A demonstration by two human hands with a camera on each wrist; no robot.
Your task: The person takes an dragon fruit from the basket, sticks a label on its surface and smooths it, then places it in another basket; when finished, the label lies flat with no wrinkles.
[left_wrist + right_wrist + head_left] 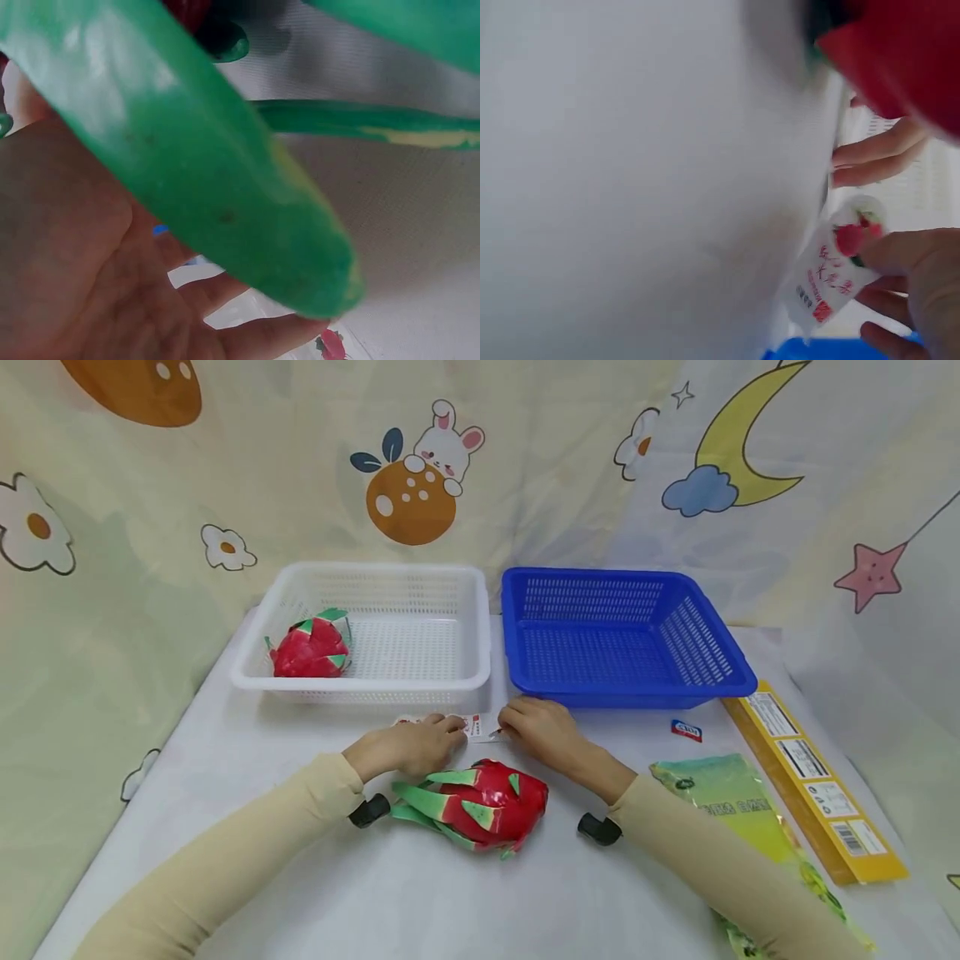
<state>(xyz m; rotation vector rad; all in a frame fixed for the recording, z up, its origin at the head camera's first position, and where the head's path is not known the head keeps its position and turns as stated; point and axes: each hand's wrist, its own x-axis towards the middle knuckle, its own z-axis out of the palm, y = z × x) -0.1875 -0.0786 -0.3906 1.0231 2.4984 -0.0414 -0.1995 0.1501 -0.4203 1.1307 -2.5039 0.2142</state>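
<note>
A dragon fruit [491,806] with red skin and green leafy scales lies on the table in front of both hands. My left hand [420,745] rests just beyond it on a printed sticker strip [472,725], its fingers fairly straight. In the left wrist view, a green scale [187,165] covers part of that hand [97,262]. My right hand [546,733] pinches a whitish label [829,274] between thumb and fingers; the right wrist view shows a dragon fruit picture and red characters on it. Another dragon fruit [311,646] sits inside the white basket [360,685].
Beside the white basket stands a blue basket [630,697]. On the right lie a small blue-and-red packet [686,731], a green-yellow plastic bag [742,802] and a long yellow box [817,785]. A patterned cloth [300,485] hangs behind the table.
</note>
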